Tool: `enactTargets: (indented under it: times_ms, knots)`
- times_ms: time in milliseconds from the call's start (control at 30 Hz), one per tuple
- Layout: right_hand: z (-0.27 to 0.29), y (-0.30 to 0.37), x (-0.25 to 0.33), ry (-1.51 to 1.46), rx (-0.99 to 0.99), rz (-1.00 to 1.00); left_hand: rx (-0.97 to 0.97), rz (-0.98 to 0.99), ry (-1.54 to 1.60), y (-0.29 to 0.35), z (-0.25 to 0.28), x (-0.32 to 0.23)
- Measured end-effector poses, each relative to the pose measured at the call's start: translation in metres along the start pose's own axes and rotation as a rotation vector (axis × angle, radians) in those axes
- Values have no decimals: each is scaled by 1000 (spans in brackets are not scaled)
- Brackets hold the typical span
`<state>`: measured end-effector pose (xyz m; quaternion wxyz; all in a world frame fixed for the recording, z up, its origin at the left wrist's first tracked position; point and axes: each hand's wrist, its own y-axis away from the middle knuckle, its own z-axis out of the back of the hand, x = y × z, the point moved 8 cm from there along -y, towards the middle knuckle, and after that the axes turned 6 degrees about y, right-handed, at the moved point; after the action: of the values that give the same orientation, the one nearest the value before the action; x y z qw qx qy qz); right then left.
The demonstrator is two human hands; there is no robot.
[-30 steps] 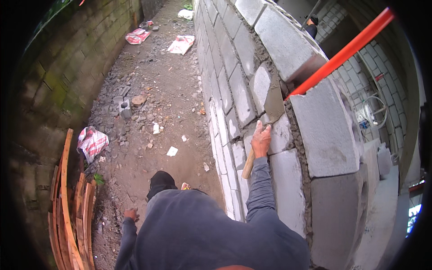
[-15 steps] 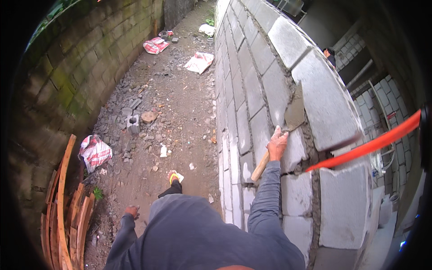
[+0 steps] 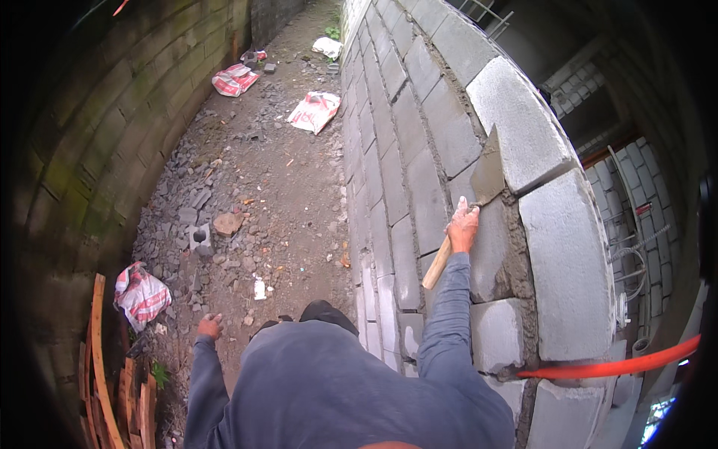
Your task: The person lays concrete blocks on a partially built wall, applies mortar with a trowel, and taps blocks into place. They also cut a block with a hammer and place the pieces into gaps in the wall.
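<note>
Grey block wall [image 3: 419, 157] curves up along the right side of a dirt path [image 3: 299, 179], with a mossy, darker wall [image 3: 97, 135] facing it. The right grip [image 3: 462, 227] is wrapped around a trowel [image 3: 436, 265], whose pale, rounded wooden handle slants back toward the body. Its pointed blade [image 3: 488, 173], dull and grey-brown, sits just ahead of that grip, beside the joint under the upper blocks; whether it presses the face or hovers, I cannot tell. Rough, lumpy mortar [image 3: 514, 258] fills the seam to the right of the grip. Farther right stand pale, grainy rectangular blocks [image 3: 565, 262]. Nearer the body, an orange tube [image 3: 609, 367] pokes out across the wall's top course.

Over the path, the left grip [image 3: 210, 326] is small and soft in focus, so whether its fingers are curled or loose I cannot tell. To its left lie a crumpled red-and-white sack [image 3: 143, 295] and thin, bowed wooden strips [image 3: 98, 352]. Ahead of it, a hollow block [image 3: 200, 238] rests among angular rubble [image 3: 187, 273].
</note>
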<state>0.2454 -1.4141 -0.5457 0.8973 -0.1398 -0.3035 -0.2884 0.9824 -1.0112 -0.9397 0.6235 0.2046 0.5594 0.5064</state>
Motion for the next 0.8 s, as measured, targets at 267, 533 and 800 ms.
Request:
enactTargets:
  times_ms: [267,533,800]
  knots:
    - [-157,-167,81,-139,-9,68,-161,33,233,-93,-40,-92]
    - [-282,-307,162,-182,-12,108,13,-38,-1161,-170,-135,-89]
    - [-407,-471,262,-184,-53,131,-65,-182,-620,-300,-199,-251]
